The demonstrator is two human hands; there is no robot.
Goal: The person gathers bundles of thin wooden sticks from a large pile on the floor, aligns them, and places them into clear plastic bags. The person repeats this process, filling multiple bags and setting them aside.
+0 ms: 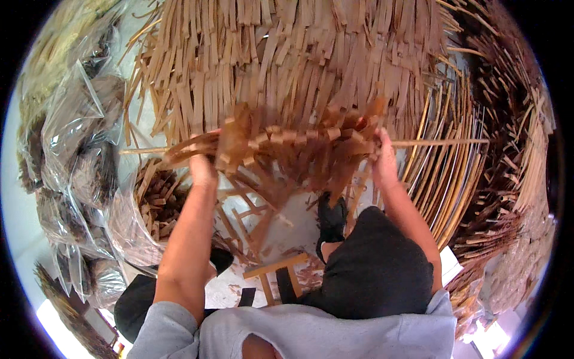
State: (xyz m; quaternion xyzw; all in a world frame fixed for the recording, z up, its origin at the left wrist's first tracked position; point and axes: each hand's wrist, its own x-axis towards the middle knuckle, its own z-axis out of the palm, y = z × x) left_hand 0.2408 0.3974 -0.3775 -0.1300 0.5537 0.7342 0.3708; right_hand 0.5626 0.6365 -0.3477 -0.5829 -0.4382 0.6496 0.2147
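Note:
Level in front of me I hold a thin pale stick (439, 143) with brown flat strips (299, 143) bunched and folded over its middle. My left hand (203, 167) is closed round the left end of the bunch. At the bunch's right end my right hand (385, 157) grips the stick, which sticks out past both hands. Motion smears the strips and fingertips, so single strips between my hands are hard to make out. Just beyond lies a wide panel of overlapping brown strips (299, 54), its ragged lower edge close to my hands.
A clear plastic bag of loose brown strips (158, 206) stands left of my left forearm. Further left are dark bundles in clear plastic (84, 131). Many thin sticks (445, 179) lie at the right, beside stacked strips (490, 209). A small wooden frame (276, 265) is between my legs.

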